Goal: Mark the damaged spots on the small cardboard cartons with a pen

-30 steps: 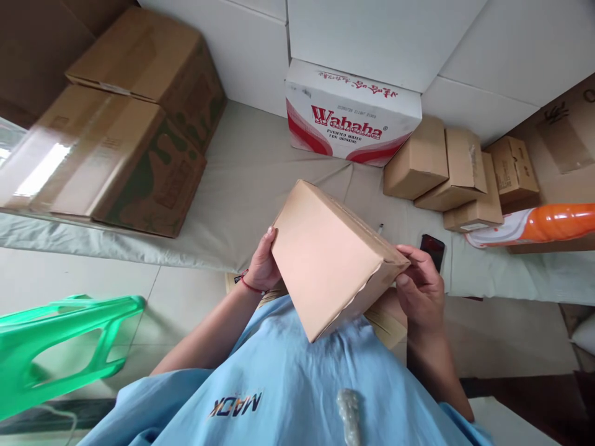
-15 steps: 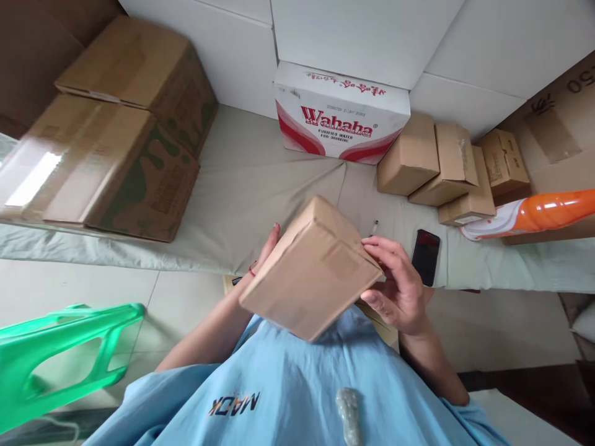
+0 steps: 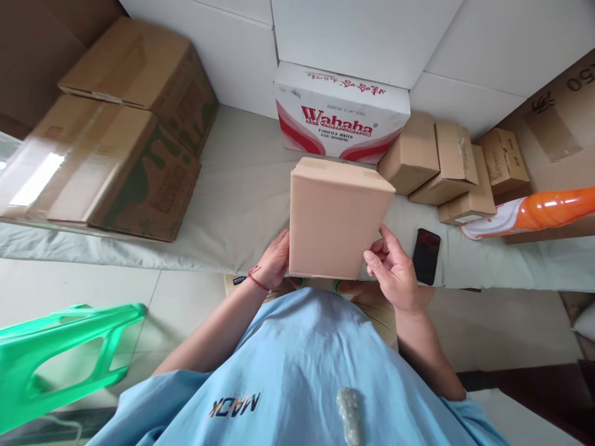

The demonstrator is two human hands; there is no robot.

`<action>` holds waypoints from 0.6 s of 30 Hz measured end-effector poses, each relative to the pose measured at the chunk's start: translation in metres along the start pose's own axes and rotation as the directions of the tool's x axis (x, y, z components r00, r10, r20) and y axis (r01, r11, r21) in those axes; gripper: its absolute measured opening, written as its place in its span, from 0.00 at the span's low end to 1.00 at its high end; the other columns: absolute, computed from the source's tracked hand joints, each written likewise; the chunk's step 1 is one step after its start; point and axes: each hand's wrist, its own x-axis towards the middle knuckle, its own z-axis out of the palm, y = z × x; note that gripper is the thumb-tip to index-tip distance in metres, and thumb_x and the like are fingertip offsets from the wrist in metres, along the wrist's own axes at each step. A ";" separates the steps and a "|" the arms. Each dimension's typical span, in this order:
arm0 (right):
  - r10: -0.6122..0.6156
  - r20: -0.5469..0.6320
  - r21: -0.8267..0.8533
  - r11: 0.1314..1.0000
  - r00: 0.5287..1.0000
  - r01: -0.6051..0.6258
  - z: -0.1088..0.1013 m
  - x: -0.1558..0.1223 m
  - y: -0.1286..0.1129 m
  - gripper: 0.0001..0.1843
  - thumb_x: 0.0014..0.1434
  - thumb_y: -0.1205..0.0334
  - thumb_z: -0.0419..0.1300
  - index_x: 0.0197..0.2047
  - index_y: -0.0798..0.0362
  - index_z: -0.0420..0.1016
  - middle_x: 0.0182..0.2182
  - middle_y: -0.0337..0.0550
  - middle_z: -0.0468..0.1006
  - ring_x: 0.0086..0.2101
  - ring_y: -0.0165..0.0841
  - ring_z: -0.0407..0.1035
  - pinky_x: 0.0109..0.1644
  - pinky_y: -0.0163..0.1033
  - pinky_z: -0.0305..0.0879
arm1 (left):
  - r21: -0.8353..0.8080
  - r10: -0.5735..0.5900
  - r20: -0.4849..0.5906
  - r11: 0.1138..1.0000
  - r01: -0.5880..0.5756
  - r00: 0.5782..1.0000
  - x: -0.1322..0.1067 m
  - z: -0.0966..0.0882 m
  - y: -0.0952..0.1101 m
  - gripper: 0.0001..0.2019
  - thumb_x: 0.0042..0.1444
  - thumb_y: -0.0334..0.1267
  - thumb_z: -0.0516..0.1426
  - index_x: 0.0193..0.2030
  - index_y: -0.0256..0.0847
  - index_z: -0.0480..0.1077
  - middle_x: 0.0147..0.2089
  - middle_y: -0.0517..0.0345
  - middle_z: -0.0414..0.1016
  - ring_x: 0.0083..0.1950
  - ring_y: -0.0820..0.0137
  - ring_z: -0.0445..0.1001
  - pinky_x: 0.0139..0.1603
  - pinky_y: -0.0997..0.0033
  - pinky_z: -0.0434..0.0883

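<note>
I hold a plain brown cardboard box (image 3: pixel 335 217) in front of my chest, a flat face turned up toward me. My left hand (image 3: pixel 274 261) grips its lower left edge, fingers curled against the side; a red string circles that wrist. My right hand (image 3: pixel 391 269) grips the lower right corner, thumb and fingers pressed on the cardboard. The box hangs above the near edge of a cloth-covered surface (image 3: pixel 242 198).
A black phone (image 3: pixel 425 256) lies on the cloth right of my hand. Behind stand a white Wahaha carton (image 3: pixel 341 114), three small brown boxes (image 3: pixel 437 164) and an orange-white pack (image 3: pixel 530 220). Large taped cartons (image 3: pixel 106 148) sit at left, a green plastic stool (image 3: pixel 60 350) on the floor.
The box has been turned in my hands from a tilted, corner-down pose to squarely upright and lifted slightly forward; both hands have shifted to its lower edge.
</note>
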 end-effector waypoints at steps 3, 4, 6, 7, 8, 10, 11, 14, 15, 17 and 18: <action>0.063 -0.099 0.146 0.988 0.993 -0.048 -0.005 -0.003 0.014 0.27 0.66 0.51 0.72 0.67 0.40 0.77 0.38 0.35 0.76 0.30 0.26 0.69 0.31 0.32 0.71 | -0.012 0.082 -0.047 0.997 -0.082 0.996 -0.008 0.007 0.011 0.35 0.51 0.68 0.73 0.56 0.44 0.76 0.39 0.61 0.82 0.34 0.70 0.78 0.32 0.73 0.74; 0.091 -0.129 0.190 0.980 0.988 -0.065 -0.006 -0.004 0.018 0.24 0.65 0.50 0.73 0.62 0.41 0.79 0.37 0.35 0.75 0.30 0.26 0.69 0.32 0.33 0.71 | -0.021 0.130 -0.048 0.991 -0.131 0.990 -0.011 0.009 0.014 0.36 0.49 0.67 0.74 0.55 0.44 0.76 0.38 0.63 0.81 0.33 0.72 0.77 0.34 0.75 0.74; 0.164 -0.175 0.279 0.954 0.971 -0.111 -0.009 -0.005 0.026 0.20 0.61 0.47 0.76 0.54 0.43 0.82 0.35 0.35 0.74 0.31 0.27 0.68 0.32 0.33 0.70 | -0.034 0.200 -0.002 0.979 -0.200 0.980 -0.018 0.013 0.020 0.38 0.46 0.66 0.76 0.55 0.44 0.75 0.33 0.66 0.79 0.32 0.75 0.75 0.36 0.77 0.73; 0.206 -0.189 0.321 0.937 0.960 -0.138 -0.010 -0.006 0.030 0.20 0.60 0.46 0.77 0.51 0.43 0.82 0.33 0.34 0.73 0.31 0.27 0.68 0.32 0.33 0.70 | -0.037 0.220 0.040 0.975 -0.219 0.975 -0.021 0.015 0.023 0.38 0.46 0.64 0.77 0.56 0.44 0.74 0.31 0.67 0.78 0.31 0.75 0.75 0.35 0.77 0.72; 0.246 -0.196 0.357 0.919 0.949 -0.165 -0.011 -0.007 0.032 0.21 0.58 0.44 0.77 0.49 0.44 0.82 0.31 0.34 0.73 0.30 0.27 0.68 0.32 0.33 0.69 | -0.039 0.235 0.085 0.972 -0.232 0.968 -0.025 0.017 0.026 0.38 0.47 0.63 0.77 0.57 0.44 0.74 0.29 0.68 0.77 0.30 0.75 0.75 0.35 0.77 0.72; 0.300 -0.199 0.409 0.891 0.933 -0.199 -0.012 -0.009 0.036 0.22 0.56 0.42 0.78 0.48 0.44 0.82 0.30 0.33 0.72 0.30 0.28 0.69 0.32 0.33 0.68 | -0.042 0.249 0.159 0.968 -0.246 0.955 -0.030 0.019 0.029 0.35 0.51 0.61 0.76 0.58 0.44 0.73 0.27 0.68 0.76 0.28 0.74 0.75 0.33 0.76 0.71; 0.310 -0.195 0.422 0.883 0.930 -0.206 -0.012 -0.009 0.037 0.22 0.56 0.42 0.78 0.47 0.44 0.82 0.29 0.33 0.72 0.29 0.28 0.69 0.32 0.33 0.68 | -0.044 0.251 0.181 0.968 -0.247 0.951 -0.032 0.020 0.031 0.35 0.52 0.60 0.76 0.59 0.45 0.73 0.27 0.68 0.75 0.27 0.74 0.75 0.32 0.76 0.70; 0.288 -0.201 0.419 0.889 0.936 -0.183 -0.010 -0.012 0.036 0.21 0.57 0.43 0.78 0.44 0.45 0.81 0.28 0.32 0.71 0.26 0.26 0.67 0.30 0.32 0.64 | -0.077 0.256 0.176 0.966 -0.246 0.951 -0.034 0.021 0.033 0.33 0.52 0.59 0.76 0.57 0.45 0.74 0.28 0.67 0.77 0.26 0.75 0.74 0.31 0.76 0.72; 0.275 -0.204 0.407 0.897 0.939 -0.175 -0.009 -0.013 0.034 0.21 0.56 0.43 0.78 0.43 0.46 0.81 0.28 0.32 0.71 0.25 0.25 0.66 0.29 0.32 0.63 | -0.091 0.252 0.149 0.966 -0.240 0.956 -0.033 0.020 0.033 0.33 0.51 0.59 0.76 0.57 0.45 0.75 0.29 0.67 0.77 0.27 0.75 0.74 0.32 0.76 0.73; 0.259 -0.194 0.379 0.909 0.946 -0.171 -0.007 -0.015 0.030 0.20 0.57 0.43 0.78 0.41 0.47 0.79 0.28 0.32 0.71 0.24 0.24 0.64 0.28 0.32 0.60 | -0.114 0.233 0.075 0.968 -0.224 0.970 -0.032 0.017 0.033 0.33 0.49 0.59 0.77 0.55 0.44 0.76 0.32 0.66 0.78 0.29 0.75 0.74 0.32 0.76 0.74; 0.257 -0.180 0.367 0.913 0.949 -0.178 -0.005 -0.016 0.027 0.20 0.58 0.44 0.78 0.40 0.48 0.78 0.28 0.31 0.71 0.24 0.24 0.64 0.28 0.32 0.60 | -0.114 0.221 0.044 0.970 -0.215 0.974 -0.031 0.015 0.034 0.32 0.49 0.59 0.77 0.53 0.43 0.77 0.32 0.65 0.78 0.29 0.75 0.74 0.32 0.77 0.74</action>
